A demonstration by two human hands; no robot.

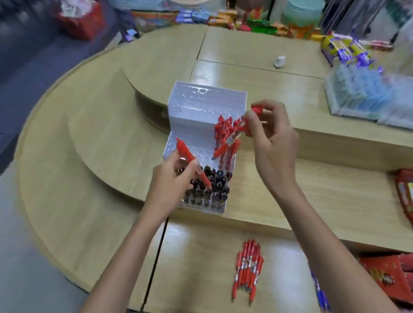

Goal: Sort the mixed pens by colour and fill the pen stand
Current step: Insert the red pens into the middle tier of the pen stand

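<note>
Pens go in by colour: the left hand [172, 183] grips one red pen [193, 165] tip-down over the stand [194, 132], and the right hand [269, 132] pinches another at the red cluster [226, 135] just left of its fingers. Best to seat each pen upright in a free hole beside the reds, clear of the dark pens [207, 188] under the left hand. Spare reds [248, 268] lie on the worktop [97, 144] near the right forearm.

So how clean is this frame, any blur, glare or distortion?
Head view: wide-angle bending curves the counter; edges and background goods smear; right hand slightly motion-blurred; soft glare on the white pen stand; left hand and red pen pile fairly sharp.
</note>
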